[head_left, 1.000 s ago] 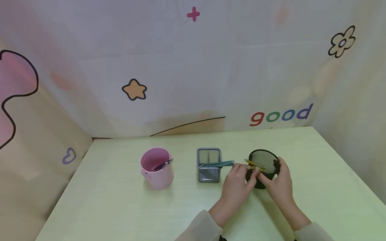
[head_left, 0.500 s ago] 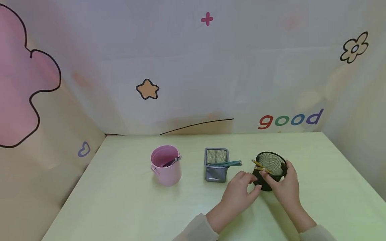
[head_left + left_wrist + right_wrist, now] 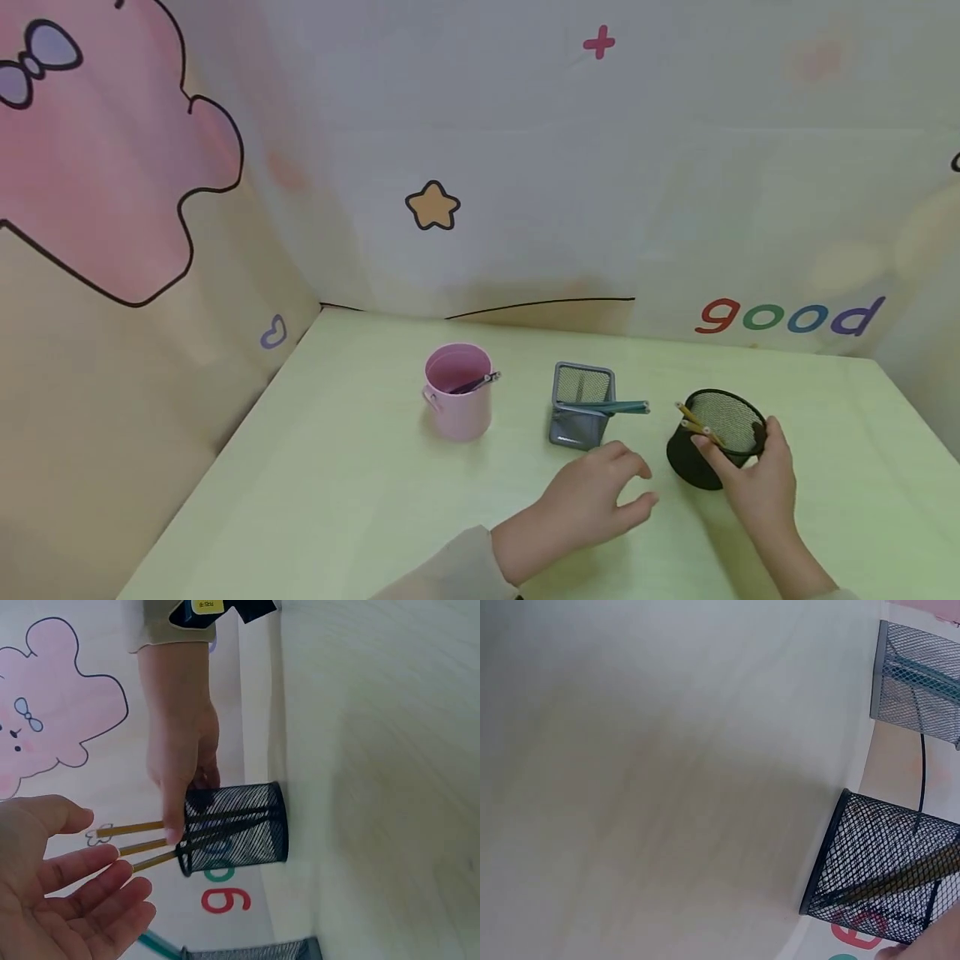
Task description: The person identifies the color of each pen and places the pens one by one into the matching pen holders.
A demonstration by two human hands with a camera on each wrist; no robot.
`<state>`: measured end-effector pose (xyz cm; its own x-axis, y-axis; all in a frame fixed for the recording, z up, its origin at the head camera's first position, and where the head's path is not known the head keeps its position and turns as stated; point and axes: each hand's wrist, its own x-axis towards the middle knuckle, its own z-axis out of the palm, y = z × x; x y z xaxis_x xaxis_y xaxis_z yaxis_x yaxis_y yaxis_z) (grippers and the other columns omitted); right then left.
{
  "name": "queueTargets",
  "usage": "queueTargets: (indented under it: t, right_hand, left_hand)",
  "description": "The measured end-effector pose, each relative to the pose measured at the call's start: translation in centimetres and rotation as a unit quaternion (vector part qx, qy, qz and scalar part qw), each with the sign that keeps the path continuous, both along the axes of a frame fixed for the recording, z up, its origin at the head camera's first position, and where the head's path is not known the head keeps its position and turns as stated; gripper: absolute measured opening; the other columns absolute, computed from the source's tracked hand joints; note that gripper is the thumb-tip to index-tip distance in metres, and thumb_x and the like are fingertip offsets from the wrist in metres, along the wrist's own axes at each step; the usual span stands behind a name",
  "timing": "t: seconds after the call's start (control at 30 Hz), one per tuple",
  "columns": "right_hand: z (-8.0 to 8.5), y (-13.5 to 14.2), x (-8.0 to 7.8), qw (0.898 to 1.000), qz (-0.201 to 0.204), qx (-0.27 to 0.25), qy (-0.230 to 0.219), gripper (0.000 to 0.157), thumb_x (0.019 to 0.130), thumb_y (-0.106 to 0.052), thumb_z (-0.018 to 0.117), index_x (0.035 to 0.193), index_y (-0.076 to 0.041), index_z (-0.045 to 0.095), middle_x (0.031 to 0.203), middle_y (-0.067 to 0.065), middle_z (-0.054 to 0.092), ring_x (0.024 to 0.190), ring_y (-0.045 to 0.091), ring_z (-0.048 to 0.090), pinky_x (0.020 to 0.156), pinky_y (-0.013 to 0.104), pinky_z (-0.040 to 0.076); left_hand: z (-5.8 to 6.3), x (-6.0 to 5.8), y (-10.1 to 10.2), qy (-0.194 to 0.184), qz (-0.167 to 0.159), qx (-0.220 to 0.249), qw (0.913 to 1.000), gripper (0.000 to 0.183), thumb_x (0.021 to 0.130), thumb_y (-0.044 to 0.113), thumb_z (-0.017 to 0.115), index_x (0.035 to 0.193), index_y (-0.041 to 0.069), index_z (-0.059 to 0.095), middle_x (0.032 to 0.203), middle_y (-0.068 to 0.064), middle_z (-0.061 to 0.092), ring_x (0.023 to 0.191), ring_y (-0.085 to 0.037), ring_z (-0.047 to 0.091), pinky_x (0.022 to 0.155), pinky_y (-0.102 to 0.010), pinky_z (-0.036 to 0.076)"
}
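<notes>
A round black mesh pen holder (image 3: 693,464) stands on the table at the right. My right hand (image 3: 763,492) grips its rim, thumb in front and fingers round the far right side. Three yellow pencils (image 3: 152,845) lean in the holder, their ends sticking out near that thumb. My left hand (image 3: 588,496) is in the air left of the holder, its fingers loosely bent and apart; the left wrist view shows its palm holding nothing. Nearest to it, a grey square mesh pen holder (image 3: 579,429) bears teal pencils (image 3: 618,407) leaning right.
A pink bucket (image 3: 461,414) with dark pencils (image 3: 474,384) in it stands left of the grey holder. The pale table (image 3: 337,467) meets a printed cloth backdrop (image 3: 517,208) behind and at the sides.
My left hand has drawn away from the pencils and black holder, down and to the left, its fingers spreading. My right hand stays on the holder. The head view has swung left.
</notes>
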<state>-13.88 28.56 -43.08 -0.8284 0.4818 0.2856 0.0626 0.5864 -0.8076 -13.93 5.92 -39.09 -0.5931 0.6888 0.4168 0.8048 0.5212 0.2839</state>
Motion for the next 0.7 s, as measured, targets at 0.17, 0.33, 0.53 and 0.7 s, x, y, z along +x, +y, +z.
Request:
queueTargets:
  t: [0.17, 0.33, 0.53, 0.7]
  right_hand:
    - [0.0, 0.9, -0.2, 1.000, -0.009, 0.000, -0.005, 0.072, 0.080, -0.028, 0.075, 0.126, 0.008, 0.034, 0.122, 0.028, 0.046, 0.116, 0.041, 0.042, 0.093, 0.056, 0.035]
    - [0.4, 1.3, 0.1, 1.000, -0.021, -0.006, -0.012, 0.088, 0.078, -0.028, 0.076, 0.140, 0.007, 0.024, 0.139, 0.033, 0.032, 0.132, 0.043, 0.028, 0.106, 0.058, 0.028]
    - [1.0, 1.0, 1.3, 0.999, -0.025, -0.005, -0.028, 0.110, 0.079, -0.031, 0.075, 0.150, 0.003, -0.002, 0.156, 0.026, 0.001, 0.145, 0.038, 0.002, 0.116, 0.055, 0.011]
    - [0.9, 0.8, 2.4, 0.999, -0.010, 0.032, -0.023, 0.108, 0.078, -0.027, 0.077, 0.149, 0.005, 0.004, 0.155, 0.027, 0.005, 0.144, 0.040, 0.004, 0.115, 0.056, 0.011]
  left_hand:
    - [0.5, 0.3, -1.9, 0.010, 0.025, 0.015, 0.9995, 0.016, 0.088, 0.030, 0.064, 0.098, 0.017, 0.067, 0.099, 0.005, 0.061, 0.089, -0.004, 0.058, 0.068, -0.007, 0.044]
    - [0.4, 0.2, -3.5, 0.007, 0.046, 0.045, 0.9979, 0.015, 0.086, 0.026, 0.066, 0.097, 0.015, 0.066, 0.102, 0.002, 0.059, 0.091, -0.009, 0.058, 0.068, -0.011, 0.045]
    - [0.3, -0.1, -5.4, 0.011, 0.069, 0.072, 0.9950, 0.020, 0.084, 0.024, 0.069, 0.101, 0.013, 0.066, 0.106, -0.001, 0.060, 0.095, -0.015, 0.059, 0.078, -0.022, 0.050]
    - [0.0, -0.4, -6.9, 0.041, 0.087, 0.105, 0.9898, 0.030, 0.080, 0.024, 0.073, 0.105, 0.011, 0.066, 0.115, -0.006, 0.060, 0.104, -0.021, 0.059, 0.087, -0.034, 0.050]
